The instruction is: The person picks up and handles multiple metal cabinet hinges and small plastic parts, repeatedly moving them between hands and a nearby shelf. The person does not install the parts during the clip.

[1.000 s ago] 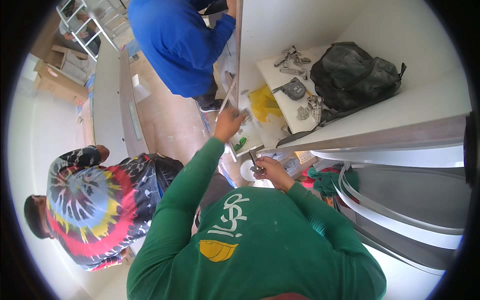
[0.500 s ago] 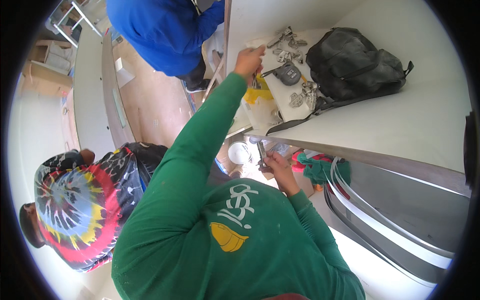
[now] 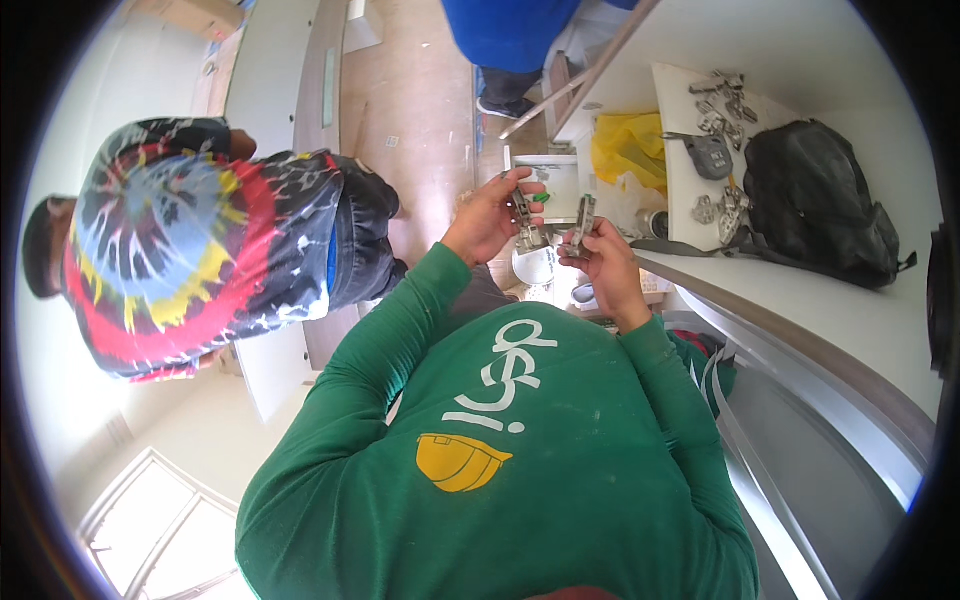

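Note:
In front of my chest, both hands are raised close together. My left hand [image 3: 488,218] is closed round a metal cabinet hinge [image 3: 529,238], its fingers along one side. Just to its right, my right hand [image 3: 608,262] pinches a second metal hinge [image 3: 581,226], which points upward. A small gap separates the two hinges. On the white shelf to the right lie several more loose hinges [image 3: 733,212], in two groups. Between these groups rests a dark grey tape measure [image 3: 709,156] with a strap.
A black backpack [image 3: 815,205] sits on the shelf, beside a yellow plastic bag [image 3: 628,152]. Close on my left stands a person in a tie-dye shirt [image 3: 180,230]. Another person in blue [image 3: 510,35] is ahead. White edging strips [image 3: 765,500] curve along the right, below the shelf edge.
My left hand has drawn back from the shelf with a hinge and come down beside my right hand. My right hand, still holding its hinge, has risen slightly. The view has turned leftward.

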`<action>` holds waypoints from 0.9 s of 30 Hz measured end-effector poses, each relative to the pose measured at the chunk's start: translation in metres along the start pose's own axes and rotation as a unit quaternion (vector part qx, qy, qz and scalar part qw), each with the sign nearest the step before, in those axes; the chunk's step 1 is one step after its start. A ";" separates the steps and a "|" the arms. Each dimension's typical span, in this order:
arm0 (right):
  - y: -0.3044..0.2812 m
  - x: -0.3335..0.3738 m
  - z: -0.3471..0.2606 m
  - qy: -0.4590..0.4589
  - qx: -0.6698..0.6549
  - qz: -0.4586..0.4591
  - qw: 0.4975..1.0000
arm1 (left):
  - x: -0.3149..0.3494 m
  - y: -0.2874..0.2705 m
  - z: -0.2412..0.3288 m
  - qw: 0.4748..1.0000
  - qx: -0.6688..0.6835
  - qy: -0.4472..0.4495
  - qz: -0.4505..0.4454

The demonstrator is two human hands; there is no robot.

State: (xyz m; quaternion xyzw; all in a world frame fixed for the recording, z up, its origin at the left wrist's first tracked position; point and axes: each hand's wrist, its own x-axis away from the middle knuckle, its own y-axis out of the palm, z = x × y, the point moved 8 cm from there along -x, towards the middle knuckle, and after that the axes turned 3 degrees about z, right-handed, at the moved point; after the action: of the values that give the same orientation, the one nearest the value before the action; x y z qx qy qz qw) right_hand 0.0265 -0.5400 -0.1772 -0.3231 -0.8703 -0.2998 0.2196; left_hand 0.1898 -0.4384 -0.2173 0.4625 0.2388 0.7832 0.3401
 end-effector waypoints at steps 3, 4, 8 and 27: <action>0.015 0.000 0.000 -0.012 -0.046 -0.061 0.997 | 0.014 0.014 0.007 0.998 0.002 0.038 -0.047; 0.015 0.000 0.000 -0.014 -0.023 -0.050 0.998 | 0.018 0.020 0.009 0.997 0.025 0.034 -0.072; 0.018 0.001 -0.003 -0.052 0.079 -0.039 0.995 | 0.019 0.035 0.012 0.987 0.078 0.019 -0.142; 0.043 -0.008 -0.076 -0.206 0.388 0.026 0.898 | -0.034 0.073 0.036 0.995 0.085 -0.003 -0.042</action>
State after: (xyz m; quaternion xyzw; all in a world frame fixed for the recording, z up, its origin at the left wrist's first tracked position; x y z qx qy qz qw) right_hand 0.0761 -0.5677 -0.1099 -0.2891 -0.9348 0.1402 0.1511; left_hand 0.2109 -0.5094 -0.1694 0.4817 0.3230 0.7438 0.3323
